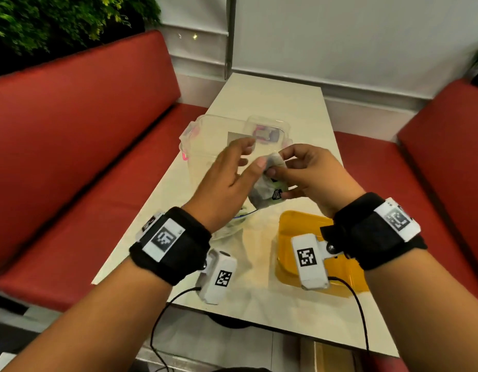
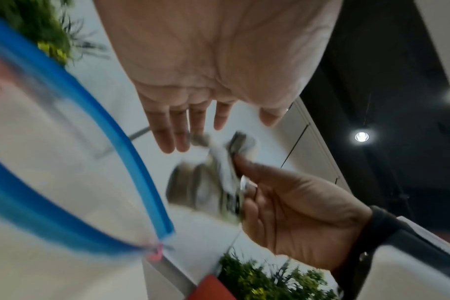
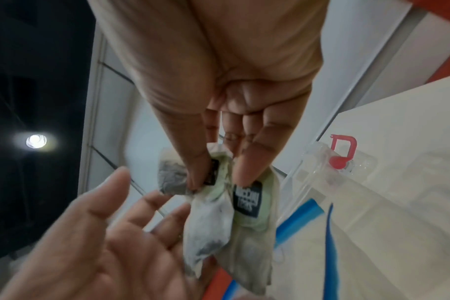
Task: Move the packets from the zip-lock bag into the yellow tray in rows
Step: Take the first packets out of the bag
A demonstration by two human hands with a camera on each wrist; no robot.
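Head view: the right hand [image 1: 307,173] pinches a bunch of packets [image 1: 270,183] by their top corners, up above the yellow tray [image 1: 289,226].

Left wrist view: the left hand [image 2: 219,71] is spread flat and empty beside them.

Right wrist view: the packets look light, limp and crinkly (probably slippery too), with the zip-lock bag [image 3: 329,233] below.

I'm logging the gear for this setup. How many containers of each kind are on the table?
Yellow tray: 1
Zip-lock bag: 1
Clear plastic boxes: 2 (large box, small box)
Total: 4
Left out: the packets pinched in the right hand, too bunched to count.
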